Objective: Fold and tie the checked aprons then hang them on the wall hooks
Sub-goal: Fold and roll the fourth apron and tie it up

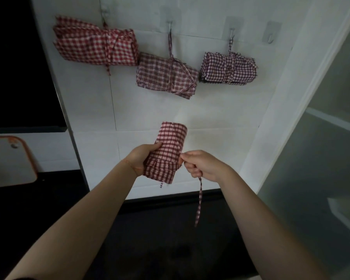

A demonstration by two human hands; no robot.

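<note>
Tying step. The left hand grips the folded apron in mid-air before the wall; the right hand pinches its strap (loose end dangling). Next, presumably: knot, then hang on the free hook.

- Both bare forearms are extended forward and upward, converging toward the middle of the view.
- The left hand is curled, thumb on top, with a thin orange band worn at the wrist.
- The right hand is closed into a fist, thumb and forefinger pinched together at its left side.
</note>
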